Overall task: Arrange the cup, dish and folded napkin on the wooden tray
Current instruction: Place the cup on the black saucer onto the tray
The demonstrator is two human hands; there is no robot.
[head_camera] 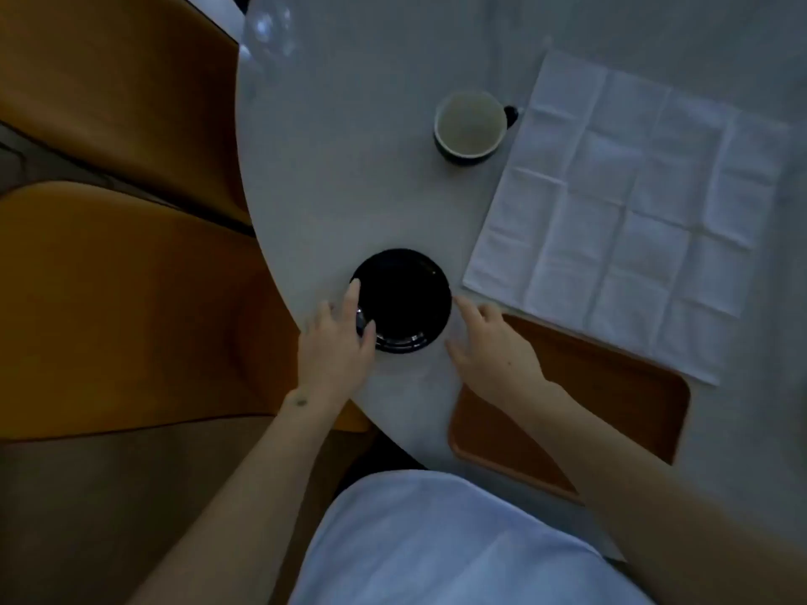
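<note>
Dish (404, 294): black, round, glossy, lying flat on the white table (340, 168) near its curved near edge, to the left of the tray. Left hand (338, 338): laid over the dish's near-left rim, fingers extended, fingertips on the dark surface; not curled round it. Right hand (491, 342): just to the right of the dish, fingers spread and relaxed, holding nothing; whether a fingertip touches the rim cannot be told. Wooden tray (611, 386): orange-brown, rounded corners, on the table at the near right, its far edge covered by the napkin, the right forearm crossing over its near part. Napkin (629, 211): white, opened out flat, creased in a grid of squares, lying beyond the tray. Cup (471, 124): dark outside, pale inside, upright, handle toward the napkin, just beside the napkin's left edge and well beyond the dish. Chairs (131, 299): mustard-yellow, left of the table.
</note>
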